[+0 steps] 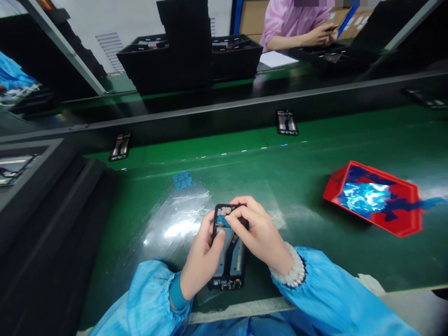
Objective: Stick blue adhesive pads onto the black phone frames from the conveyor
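Observation:
An opened phone body (229, 261) with a dark ribbon cable down its middle lies near the front edge of the green work surface. My left hand (203, 256) grips its left side, thumb over the inner face. At the upper end, the thumb and index finger of my right hand (257, 228) close together on a small blue film piece (222, 220), while other fingers rest around the phone's top right corner. The fingertips partly hide how the film sits there. Beyond the phone, several similar blue pieces (182, 180) lie grouped on a clear sheet.
A red bin (402, 226) with blue and shiny film stands at right. Two phone bodies, one at left (121, 146) and one farther right (287, 122), lie along the dark rail (210, 112). Black trays (45, 238) are stacked at left. A person in pink (287, 23) works opposite.

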Demonstrator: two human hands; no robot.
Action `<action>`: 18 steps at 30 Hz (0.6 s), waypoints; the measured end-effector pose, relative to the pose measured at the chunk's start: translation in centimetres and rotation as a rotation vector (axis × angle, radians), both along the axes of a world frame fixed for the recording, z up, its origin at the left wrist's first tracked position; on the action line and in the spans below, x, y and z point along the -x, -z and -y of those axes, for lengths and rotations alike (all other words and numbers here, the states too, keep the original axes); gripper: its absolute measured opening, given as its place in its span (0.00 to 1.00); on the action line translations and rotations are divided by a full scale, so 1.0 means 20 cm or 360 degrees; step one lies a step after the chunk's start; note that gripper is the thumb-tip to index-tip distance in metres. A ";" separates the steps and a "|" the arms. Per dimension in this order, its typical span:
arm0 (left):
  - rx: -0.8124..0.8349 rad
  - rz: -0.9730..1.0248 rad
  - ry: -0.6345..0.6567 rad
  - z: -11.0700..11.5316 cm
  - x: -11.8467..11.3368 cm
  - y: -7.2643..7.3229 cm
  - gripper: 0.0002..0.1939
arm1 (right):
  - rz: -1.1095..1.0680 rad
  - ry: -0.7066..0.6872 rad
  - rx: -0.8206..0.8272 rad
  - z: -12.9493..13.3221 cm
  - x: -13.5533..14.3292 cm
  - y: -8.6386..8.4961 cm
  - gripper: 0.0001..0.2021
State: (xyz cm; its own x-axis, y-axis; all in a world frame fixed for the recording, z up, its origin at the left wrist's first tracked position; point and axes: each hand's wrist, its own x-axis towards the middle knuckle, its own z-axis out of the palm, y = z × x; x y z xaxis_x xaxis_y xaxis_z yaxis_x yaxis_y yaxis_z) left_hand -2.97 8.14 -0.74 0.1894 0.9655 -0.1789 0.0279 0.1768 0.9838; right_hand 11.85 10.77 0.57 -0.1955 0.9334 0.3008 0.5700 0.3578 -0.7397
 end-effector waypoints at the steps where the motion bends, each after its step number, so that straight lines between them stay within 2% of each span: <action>1: -0.0010 -0.0010 -0.0006 0.00 0.00 0.00 0.20 | 0.0013 0.0002 -0.0014 0.00 0.00 0.00 0.08; 8: -0.0049 -0.0027 -0.0028 0.01 -0.01 0.01 0.20 | 0.0024 -0.0001 -0.0047 0.01 0.00 0.01 0.07; 14: -0.0189 -0.0031 -0.0059 0.02 -0.02 0.01 0.19 | 0.0049 0.0084 -0.0124 0.02 0.03 0.00 0.07; 18: -0.0183 -0.0067 -0.0095 0.02 -0.03 -0.01 0.16 | 0.0041 0.0179 -0.0185 0.04 0.05 -0.01 0.07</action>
